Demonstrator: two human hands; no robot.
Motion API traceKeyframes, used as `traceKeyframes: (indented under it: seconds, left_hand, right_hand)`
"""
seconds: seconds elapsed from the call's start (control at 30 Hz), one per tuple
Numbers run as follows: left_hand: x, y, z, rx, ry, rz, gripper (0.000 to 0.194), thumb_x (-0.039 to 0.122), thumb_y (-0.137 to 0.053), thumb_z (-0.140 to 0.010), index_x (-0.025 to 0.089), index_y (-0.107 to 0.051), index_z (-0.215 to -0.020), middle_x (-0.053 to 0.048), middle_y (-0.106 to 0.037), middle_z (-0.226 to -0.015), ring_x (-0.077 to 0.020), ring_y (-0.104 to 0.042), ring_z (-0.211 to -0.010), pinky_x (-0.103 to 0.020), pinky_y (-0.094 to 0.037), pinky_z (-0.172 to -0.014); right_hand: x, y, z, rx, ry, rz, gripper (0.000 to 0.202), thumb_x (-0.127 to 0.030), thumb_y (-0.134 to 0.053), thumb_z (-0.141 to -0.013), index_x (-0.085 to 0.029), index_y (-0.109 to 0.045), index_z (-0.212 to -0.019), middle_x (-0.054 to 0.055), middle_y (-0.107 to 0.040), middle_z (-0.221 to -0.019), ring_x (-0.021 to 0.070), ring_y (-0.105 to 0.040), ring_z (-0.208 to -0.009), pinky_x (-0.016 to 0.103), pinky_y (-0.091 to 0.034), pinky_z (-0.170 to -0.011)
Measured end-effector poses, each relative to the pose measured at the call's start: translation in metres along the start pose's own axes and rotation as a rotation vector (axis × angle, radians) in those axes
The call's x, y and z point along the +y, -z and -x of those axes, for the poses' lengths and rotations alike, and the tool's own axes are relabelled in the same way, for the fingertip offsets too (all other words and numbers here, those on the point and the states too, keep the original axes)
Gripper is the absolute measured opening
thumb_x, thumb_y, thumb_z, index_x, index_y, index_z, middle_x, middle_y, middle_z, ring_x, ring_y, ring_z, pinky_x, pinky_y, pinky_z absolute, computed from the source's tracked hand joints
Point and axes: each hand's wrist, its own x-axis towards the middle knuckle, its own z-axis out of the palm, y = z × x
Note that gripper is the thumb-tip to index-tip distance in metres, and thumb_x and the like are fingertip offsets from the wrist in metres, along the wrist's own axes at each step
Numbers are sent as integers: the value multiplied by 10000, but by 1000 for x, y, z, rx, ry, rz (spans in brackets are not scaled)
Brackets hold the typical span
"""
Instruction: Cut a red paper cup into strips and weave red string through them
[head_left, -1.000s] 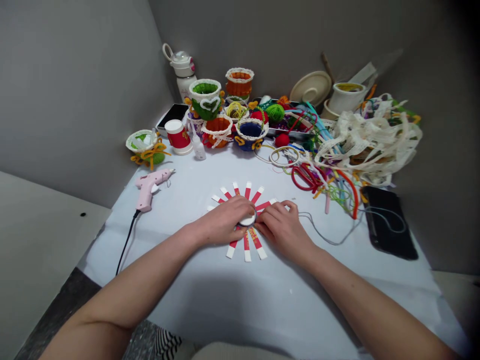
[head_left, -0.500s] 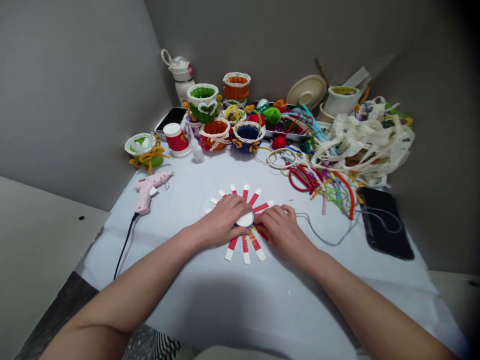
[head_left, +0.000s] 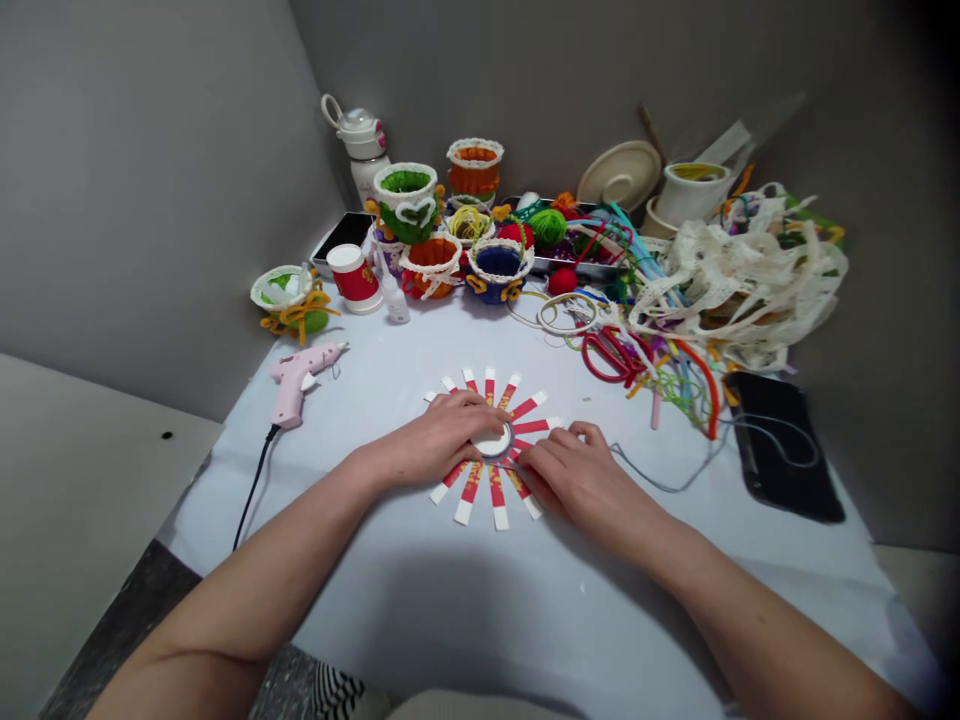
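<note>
A red and white paper cup, cut into strips that spread flat like rays, lies bottom up on the table. My left hand presses down across its left side, fingers curled over the round white base and holding it. Grey cord shows around the base. To the right of the base, the bent fingers of my right hand pinch the grey cord, which trails off over the black phone. The fingertips of the right hand are partly hidden, above the strips.
A pink glue gun lies left with its black cable. Behind stand woven yarn baskets, an uncut paper cup and a small glue bottle. Red-handled scissors, lace and a phone lie right.
The cut cup has turned a little under my left hand, so its strips point differently. My right hand has shifted slightly right and down, keeping the cord. The camera view has shifted slightly.
</note>
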Motion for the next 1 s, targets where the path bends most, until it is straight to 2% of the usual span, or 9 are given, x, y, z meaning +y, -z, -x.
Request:
traceKeyframes:
  seconds: [0.1,0.3,0.5,0.57,0.7,0.87,1.0]
  left_hand:
    - [-1,2,1,-15,-3,6,366,25,-522,-915,272,-615,-1169,-17,-600,-1438,-261,-472,-1310,-466,-391,-1058]
    - [-1,5,0,-33,8,23,323,37,-525,-913,252,-619,-1135,-31,-597,-1444,-264,-474,-1307,-482,-368,-1077]
    - [-3,4,0,-29,-6,28,286,61,-534,-931,260,-608,-1125,-23,-597,-1443,-249,-481,-1307,-476,-360,-1072]
    - [-3,4,0,-33,-7,26,292,60,-534,-931,258,-603,-1134,-22,-594,-1447,-246,-478,-1309,-474,-361,-1070]
    - [-3,5,0,-36,-8,24,300,61,-534,-931,255,-609,-1147,-29,-592,-1450,-250,-481,-1300,-471,-373,-1058]
    - [-3,4,0,-21,-17,29,318,49,-545,-921,264,-614,-1144,-25,-602,-1439,-253,-490,-1297,-484,-378,-1068]
    - [-6,2,0,-12,-37,35,357,17,-540,-894,267,-611,-1139,-16,-598,-1435,-247,-485,-1303,-485,-383,-1091]
  right_hand:
    - [-5,7,5,-12,54,12,216,-122,-449,-1027,-190,-647,-975,25,-666,-808,197,-538,-788,378,-304,-845]
    - [-18,19,17,24,160,80,232,-106,-540,-978,-189,-611,-774,20,-650,-769,191,-503,-750,355,-286,-754]
    - [-33,12,24,29,215,143,227,-67,-628,-890,-189,-590,-703,5,-621,-703,195,-506,-686,356,-271,-680]
    - [-33,9,26,16,192,155,221,-41,-632,-861,-190,-597,-700,5,-624,-693,197,-516,-672,355,-264,-664]
    - [-25,13,28,10,48,249,223,10,-616,-814,-185,-605,-709,20,-609,-666,209,-507,-639,360,-245,-648]
    - [-12,17,20,102,-60,281,218,-70,-589,-909,-179,-606,-720,41,-599,-683,214,-500,-670,351,-258,-665]
    - [0,4,4,142,-93,173,215,-128,-536,-974,-171,-636,-788,45,-630,-734,210,-514,-729,335,-273,-685]
